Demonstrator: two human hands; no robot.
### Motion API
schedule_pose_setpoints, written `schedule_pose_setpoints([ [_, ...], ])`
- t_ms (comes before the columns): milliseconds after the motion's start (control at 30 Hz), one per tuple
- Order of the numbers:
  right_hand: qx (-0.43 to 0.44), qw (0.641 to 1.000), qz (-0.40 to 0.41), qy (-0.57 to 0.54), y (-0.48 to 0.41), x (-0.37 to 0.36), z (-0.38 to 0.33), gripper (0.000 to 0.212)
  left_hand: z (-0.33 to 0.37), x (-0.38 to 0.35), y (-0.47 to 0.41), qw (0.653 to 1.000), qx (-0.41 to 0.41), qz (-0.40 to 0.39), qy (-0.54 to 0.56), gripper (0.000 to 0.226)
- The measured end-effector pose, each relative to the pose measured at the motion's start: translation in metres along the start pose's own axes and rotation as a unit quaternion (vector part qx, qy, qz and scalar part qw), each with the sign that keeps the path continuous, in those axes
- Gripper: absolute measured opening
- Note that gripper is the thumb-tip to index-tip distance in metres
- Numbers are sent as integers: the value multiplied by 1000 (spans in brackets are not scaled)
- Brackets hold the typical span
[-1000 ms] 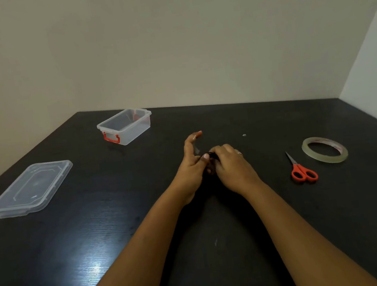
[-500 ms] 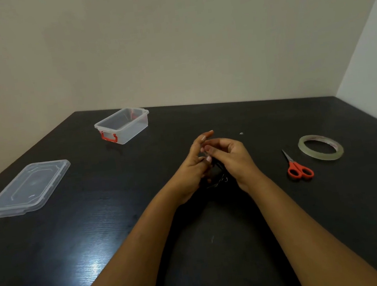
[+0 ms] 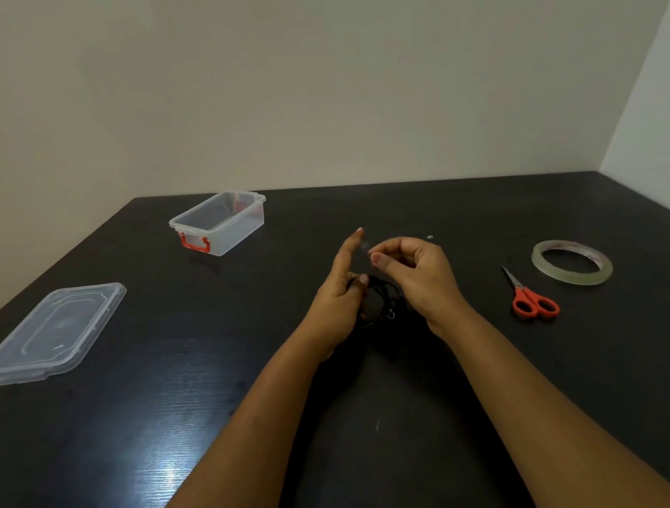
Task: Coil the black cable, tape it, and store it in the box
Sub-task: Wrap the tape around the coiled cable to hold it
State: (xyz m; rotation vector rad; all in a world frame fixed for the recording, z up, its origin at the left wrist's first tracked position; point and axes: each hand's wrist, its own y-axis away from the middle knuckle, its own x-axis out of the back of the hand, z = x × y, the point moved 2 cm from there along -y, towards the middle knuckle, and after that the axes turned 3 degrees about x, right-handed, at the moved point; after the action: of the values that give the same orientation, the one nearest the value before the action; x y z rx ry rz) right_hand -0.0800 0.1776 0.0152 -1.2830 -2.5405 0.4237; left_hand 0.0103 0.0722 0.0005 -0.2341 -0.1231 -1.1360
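above the dark counter (image 3: 135, 429), the left hand (image 3: 339, 302) grips the coiled black cable (image 3: 378, 296), forefinger raised; the right hand (image 3: 421, 272) curls just beside it, its hold impossible to tell. the clear box (image 3: 220, 224) sits well apart, far left.

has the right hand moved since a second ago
Yes. The right hand has lifted: against the scissors, which lie unmoved, its fingertips sit higher, above the black cable, seemingly pinching a tape piece.
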Motion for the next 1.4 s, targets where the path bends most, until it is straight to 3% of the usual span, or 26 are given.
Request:
schedule_pose_setpoints([
  [167, 31, 999, 11, 16, -1, 6, -6, 10, -3, 12, -5, 993, -7, 115, -26, 53],
  [300, 50, 996, -41, 59, 4, -5, -11, 9, -1, 15, -4, 986, -12, 164, -10, 31],
  [367, 78, 986, -60, 137, 6, -10, -11, 10, 0, 15, -2, 986, -12, 163, 25, 24],
  [467, 150, 943, -61, 291, 10, -15, -10, 11, 3, 14, 0, 984, 1, 162, 76, 23],
  [533, 178, 924, -41, 335, 12, -16, -10, 13, 4, 15, 0, 983, 6, 159, 90, 23],
  [700, 155, 918, -4, 366, 13, -16, -8, 13, 5, 12, 1, 985, 8, 118, 127, 22],
  [867, 83, 952, 24, 294, 14, -16, -7, 14, 8, 10, 2, 984, -2, 93, 152, 24],
  [967, 53, 948, 31, 312, 14, -16, -4, 18, 9, 9, 2, 984, -8, 86, 155, 25],
  [1400, 184, 872, 72, 448, 20, -20, -14, 17, 11, 7, 4, 978, 1, 74, 196, 25],
])
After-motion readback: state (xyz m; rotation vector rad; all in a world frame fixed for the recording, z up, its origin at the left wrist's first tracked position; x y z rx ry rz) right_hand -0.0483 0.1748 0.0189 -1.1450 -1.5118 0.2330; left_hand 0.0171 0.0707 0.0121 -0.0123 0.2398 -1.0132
